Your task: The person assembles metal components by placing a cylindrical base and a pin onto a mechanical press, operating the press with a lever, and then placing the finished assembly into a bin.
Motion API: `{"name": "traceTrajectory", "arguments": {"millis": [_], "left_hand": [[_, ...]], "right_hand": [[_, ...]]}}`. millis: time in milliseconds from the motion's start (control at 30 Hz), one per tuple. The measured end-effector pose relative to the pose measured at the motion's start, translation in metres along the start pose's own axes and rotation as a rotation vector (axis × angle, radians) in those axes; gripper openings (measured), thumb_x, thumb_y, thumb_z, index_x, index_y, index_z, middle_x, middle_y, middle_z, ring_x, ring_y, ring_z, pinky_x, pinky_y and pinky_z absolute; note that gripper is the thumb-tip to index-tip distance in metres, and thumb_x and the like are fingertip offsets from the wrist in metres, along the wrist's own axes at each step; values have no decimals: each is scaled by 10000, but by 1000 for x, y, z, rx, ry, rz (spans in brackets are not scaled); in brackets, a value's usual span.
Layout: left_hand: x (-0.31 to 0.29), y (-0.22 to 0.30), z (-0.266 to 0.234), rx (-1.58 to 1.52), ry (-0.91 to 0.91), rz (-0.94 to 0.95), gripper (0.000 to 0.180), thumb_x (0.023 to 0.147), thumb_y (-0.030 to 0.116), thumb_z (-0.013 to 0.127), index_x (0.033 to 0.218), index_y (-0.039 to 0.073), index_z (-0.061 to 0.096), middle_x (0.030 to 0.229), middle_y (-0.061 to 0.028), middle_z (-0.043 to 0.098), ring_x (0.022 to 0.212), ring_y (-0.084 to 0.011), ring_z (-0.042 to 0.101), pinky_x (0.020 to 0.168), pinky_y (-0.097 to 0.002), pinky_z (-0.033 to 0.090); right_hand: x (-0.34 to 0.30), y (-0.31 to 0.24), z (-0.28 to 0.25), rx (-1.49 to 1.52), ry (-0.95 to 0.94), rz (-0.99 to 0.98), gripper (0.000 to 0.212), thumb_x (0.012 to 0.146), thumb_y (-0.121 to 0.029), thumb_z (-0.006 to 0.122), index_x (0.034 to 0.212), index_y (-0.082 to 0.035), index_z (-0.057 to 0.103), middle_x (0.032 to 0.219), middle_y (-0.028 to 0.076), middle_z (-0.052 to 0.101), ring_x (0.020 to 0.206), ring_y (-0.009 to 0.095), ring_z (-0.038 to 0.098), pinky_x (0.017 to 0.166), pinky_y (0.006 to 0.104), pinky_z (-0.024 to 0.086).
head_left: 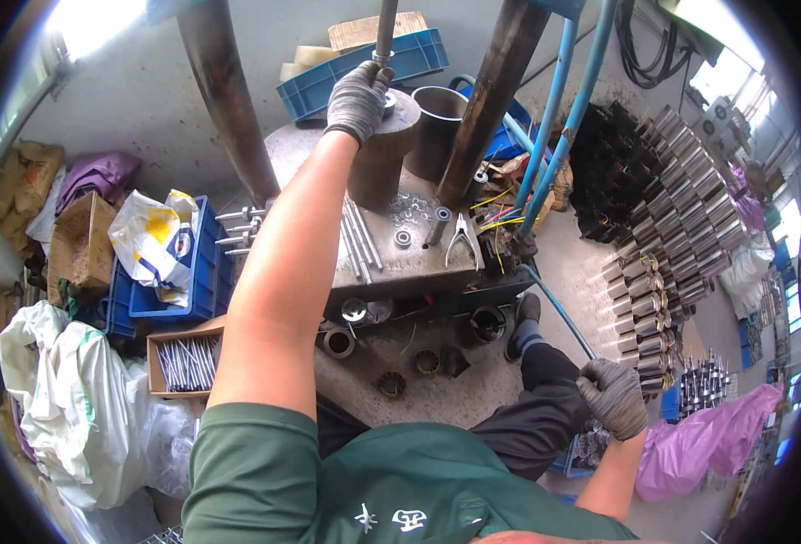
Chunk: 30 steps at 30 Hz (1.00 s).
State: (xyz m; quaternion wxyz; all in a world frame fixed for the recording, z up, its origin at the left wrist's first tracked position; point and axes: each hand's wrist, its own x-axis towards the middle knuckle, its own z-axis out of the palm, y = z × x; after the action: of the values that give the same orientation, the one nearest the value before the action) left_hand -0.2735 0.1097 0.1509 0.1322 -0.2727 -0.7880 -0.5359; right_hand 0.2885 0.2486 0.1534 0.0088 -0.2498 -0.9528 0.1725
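Observation:
My left hand (358, 102), in a grey knit glove, reaches far forward with its fingers closed round a vertical metal shaft (386, 32) with a collar, over a thick steel cylinder (380, 172). What sits inside the grip is partly hidden. Low at the right, my right hand (613, 397), gloved too, is closed on the end of a blue lever (559, 313). On the steel table (455, 263) before me lie long metal rods (357, 243), small metal rings (410, 208), a bearing (402, 238) and snap-ring pliers (462, 243).
Two heavy posts (228, 100) flank the cylinder. Blue crates (205, 263) and a carton of rods (185, 363) stand left. Stacked metal tubes (691, 181) and a purple sack (704, 444) are at the right. Ring-shaped parts (338, 342) lie beneath the table, near my feet.

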Motion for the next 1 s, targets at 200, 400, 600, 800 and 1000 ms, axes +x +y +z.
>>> {"name": "traceTrajectory", "arguments": {"millis": [200, 400, 600, 800, 1000], "left_hand": [[4, -5, 5, -1, 18, 56, 343, 1045, 328, 658, 1239, 49, 706, 933, -130, 753, 803, -187, 664, 809, -335, 541], [3, -9, 7, -48, -2, 50, 312, 1048, 300, 662, 1215, 43, 724, 926, -76, 749, 802, -130, 639, 795, -302, 534], [6, -16, -1, -159, -20, -16, 294, 1025, 322, 667, 1204, 103, 746, 984, -151, 765, 868, -241, 706, 845, -377, 542], [7, -12, 9, -196, -53, 2, 271, 1028, 289, 666, 1200, 97, 748, 1006, -133, 767, 898, -227, 700, 878, -368, 536], [6, -16, 2, -193, -26, -4, 278, 1016, 296, 685, 1197, 97, 754, 1017, -139, 772, 919, -250, 714, 889, -374, 536]], "right_hand": [[-15, 12, 21, -110, -11, -14, 159, 840, -169, 687, 934, -44, 717, 893, 181, 721, 840, 381, 712, 761, 452, 570], [-18, 5, 22, -44, 23, 55, 177, 825, -109, 703, 980, -25, 715, 898, 186, 717, 844, 362, 719, 776, 433, 566], [41, 4, -21, -161, 402, -157, 234, 865, -51, 698, 1096, -15, 698, 994, 200, 724, 937, 355, 729, 848, 414, 576], [172, 24, -94, 44, 756, -358, 254, 1011, -86, 638, 1247, -5, 688, 1109, 134, 733, 980, 206, 715, 844, 315, 611], [142, 11, -76, -9, 646, -292, 352, 990, -63, 642, 1337, -5, 647, 1015, 89, 717, 869, 152, 689, 739, 290, 598]]}}
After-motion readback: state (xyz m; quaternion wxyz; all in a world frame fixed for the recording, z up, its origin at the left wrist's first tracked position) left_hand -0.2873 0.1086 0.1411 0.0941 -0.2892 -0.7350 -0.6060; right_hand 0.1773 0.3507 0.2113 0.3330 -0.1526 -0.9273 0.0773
